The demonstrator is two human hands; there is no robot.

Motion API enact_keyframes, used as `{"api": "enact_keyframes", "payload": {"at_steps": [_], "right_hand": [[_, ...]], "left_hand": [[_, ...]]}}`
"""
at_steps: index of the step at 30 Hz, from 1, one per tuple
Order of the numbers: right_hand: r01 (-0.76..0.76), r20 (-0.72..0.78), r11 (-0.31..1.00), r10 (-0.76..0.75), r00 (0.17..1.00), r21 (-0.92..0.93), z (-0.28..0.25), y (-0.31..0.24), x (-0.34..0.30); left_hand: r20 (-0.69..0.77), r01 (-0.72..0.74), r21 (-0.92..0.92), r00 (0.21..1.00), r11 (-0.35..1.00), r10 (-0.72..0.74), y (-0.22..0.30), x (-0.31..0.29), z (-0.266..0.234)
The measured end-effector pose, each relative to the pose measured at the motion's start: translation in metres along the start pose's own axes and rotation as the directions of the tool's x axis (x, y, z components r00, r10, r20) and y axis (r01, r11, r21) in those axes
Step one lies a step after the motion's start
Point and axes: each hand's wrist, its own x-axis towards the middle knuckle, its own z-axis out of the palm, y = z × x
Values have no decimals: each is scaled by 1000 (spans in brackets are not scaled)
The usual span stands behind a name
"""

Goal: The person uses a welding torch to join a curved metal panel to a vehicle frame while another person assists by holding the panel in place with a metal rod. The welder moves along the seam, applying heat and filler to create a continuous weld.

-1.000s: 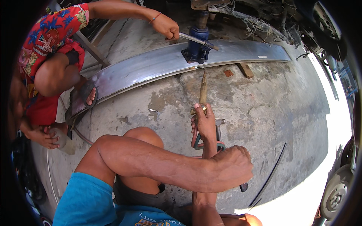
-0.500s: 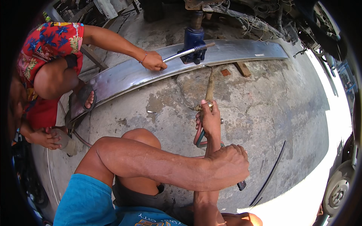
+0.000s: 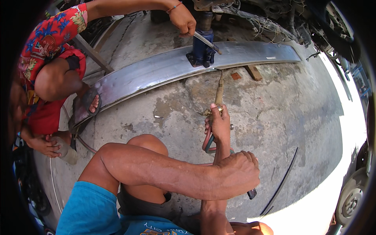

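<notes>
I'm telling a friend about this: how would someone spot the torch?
Find the long silvery metal beam with the blue jack standing on it. Lower in the picture, the camera wearer's right hand holds the torch, the only slim, brass-coloured tool with a bent tip.

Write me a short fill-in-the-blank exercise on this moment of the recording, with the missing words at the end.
The person's ____ hand grips the torch.
The jack standing on the long metal beam is ____.
Of the two hoses near the torch, one is reddish and the other ____.
A co-worker's sandalled foot rests on the beam's ____ end in the picture.
Missing words: right; blue; green; left.
</notes>
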Motion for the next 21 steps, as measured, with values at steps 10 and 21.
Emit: {"api": "enact_keyframes", "payload": {"at_steps": [10,21], "right_hand": [[-15,20,999,15,1000,-32,5,1,-5],[-28,90,998,33,995,-55,13,10,-16]], "left_hand": [[-218,125,51,970,991,-111,9,2,21],[30,220,50,975,974,-222,21,0,-13]]}}
